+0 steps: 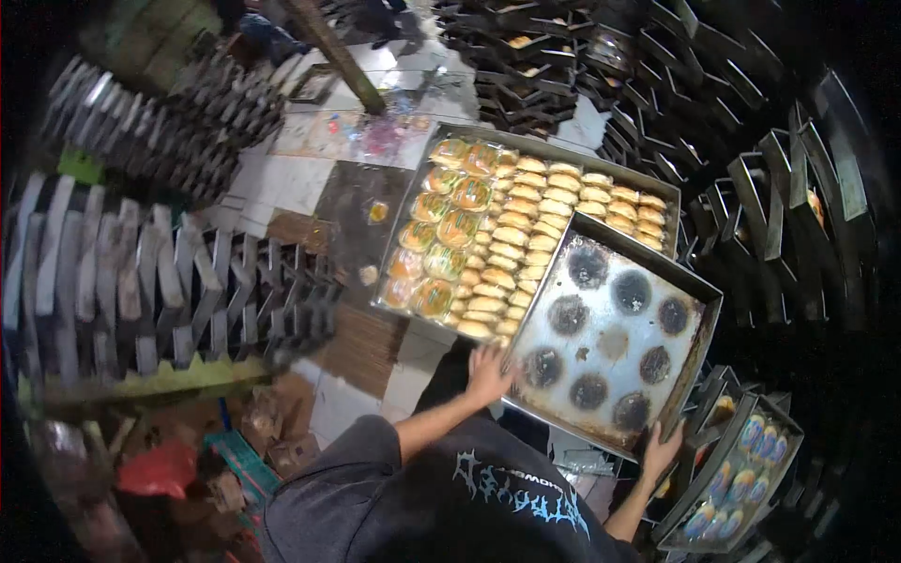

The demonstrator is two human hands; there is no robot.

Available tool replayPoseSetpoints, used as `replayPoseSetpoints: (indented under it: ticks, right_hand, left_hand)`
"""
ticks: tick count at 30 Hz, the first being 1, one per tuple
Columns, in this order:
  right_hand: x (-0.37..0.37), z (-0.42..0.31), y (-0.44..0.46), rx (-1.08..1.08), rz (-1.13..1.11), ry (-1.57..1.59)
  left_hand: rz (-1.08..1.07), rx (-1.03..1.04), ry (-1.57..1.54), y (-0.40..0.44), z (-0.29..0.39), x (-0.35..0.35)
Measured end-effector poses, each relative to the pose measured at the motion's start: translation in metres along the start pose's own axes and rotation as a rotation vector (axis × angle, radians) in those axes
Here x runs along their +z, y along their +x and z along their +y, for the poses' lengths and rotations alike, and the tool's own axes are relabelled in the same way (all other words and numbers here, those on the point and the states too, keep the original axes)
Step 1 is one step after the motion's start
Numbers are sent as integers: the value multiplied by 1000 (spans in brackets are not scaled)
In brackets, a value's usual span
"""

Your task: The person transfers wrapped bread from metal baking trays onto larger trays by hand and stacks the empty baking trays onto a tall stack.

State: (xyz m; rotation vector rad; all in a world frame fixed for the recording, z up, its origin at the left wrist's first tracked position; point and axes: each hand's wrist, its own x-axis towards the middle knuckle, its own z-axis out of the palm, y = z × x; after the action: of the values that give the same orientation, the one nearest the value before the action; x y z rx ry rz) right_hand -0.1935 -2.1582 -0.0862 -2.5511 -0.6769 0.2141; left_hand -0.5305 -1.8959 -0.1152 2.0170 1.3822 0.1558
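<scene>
An empty square metal baking tray [615, 345] with dark round marks on its bottom is tilted in front of me. At its left lower edge is my left hand [489, 374], fingers at the rim. My right hand [662, 454] grips the lower right corner, thumb over the rim. Beyond and partly under this tray lies a large metal tray [596, 153]. Rows of small golden buns [511, 235] fill its middle and right side. Round breads in clear printed wrappers [458, 228] line its left side.
Stacks of dark metal trays stand at left [178, 281], upper left [160, 122] and right [770, 206]. A tray of wrapped breads [737, 474] sits at lower right. A post [338, 56] rises from the tiled floor [300, 183]. A red bag [158, 469] and a green crate [242, 466] lie lower left.
</scene>
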Motion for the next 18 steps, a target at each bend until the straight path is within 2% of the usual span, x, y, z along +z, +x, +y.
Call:
replayPoseSetpoints:
  ticks: [2,3,4,5,6,8,9,10,11,12,14,16,17,18]
  right_hand:
    - [0,39,-5,-17,-78,101]
    - [6,66,-5,121,-265,329]
    - [12,76,4,250,-454,554]
    - [5,62,0,218,-410,518]
    - [-5,48,-12,185,-363,483]
    - [7,34,-25,282,-526,503]
    - [-2,-5,-57,289,-420,401]
    - [24,-17,-58,278,-421,454]
    - [51,-39,-53,269,-426,508]
    - [48,-88,-45,99,-344,593]
    - [-5,-234,-52,-347,-93,818]
    - [-75,-373,-73,-764,168,1048]
    - [-106,-435,-88,-965,302,1137]
    - [-139,-496,-111,-1150,436,1255]
  left_hand:
    - [-38,-13,90,-13,15,-5]
    - [-6,-21,97,-21,23,-12]
    - [-65,-41,-278,-24,33,-20]
    - [-125,-46,-653,-29,47,-37]
    - [-189,-153,-734,-37,61,-55]
    - [-213,-231,-650,-63,90,-130]
    - [-116,-79,-600,-86,88,-155]
    - [35,73,-519,-101,82,-188]
    - [123,111,-455,-118,82,-229]
    - [213,176,-390,-143,94,-283]
    - [398,377,-372,-195,102,-384]
    - [711,331,-473,-265,118,-486]
    - [650,412,-576,-304,129,-544]
    - [783,384,-528,-354,150,-591]
